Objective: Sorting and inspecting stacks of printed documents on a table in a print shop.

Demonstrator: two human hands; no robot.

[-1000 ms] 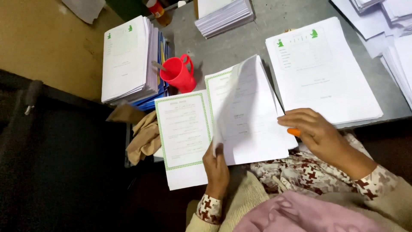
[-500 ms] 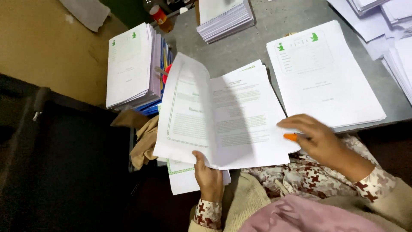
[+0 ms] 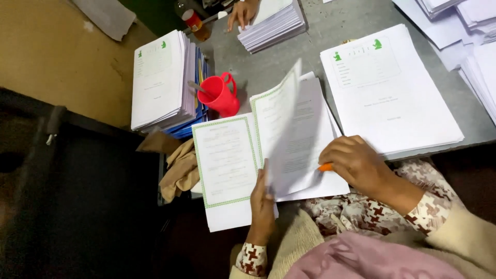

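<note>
The grey bench (image 3: 289,57) carries several paper stacks: a large white stack (image 3: 392,98) at right, a tall stack (image 3: 157,77) at left over blue folders, and a further stack (image 3: 271,23) at the far edge under another person's hand (image 3: 243,13). The open booklet (image 3: 253,160) lies at the near edge, overhanging it. One leaf (image 3: 281,129) stands lifted, pinched at its lower corner by the left hand (image 3: 262,199). The right hand (image 3: 356,165) is closed on an orange pen (image 3: 325,167) and presses the right-hand pages. Recommended: hold one leaf only, keep the pressing hand firm. The red cup (image 3: 222,95) stands close; turn clear of it.
</note>
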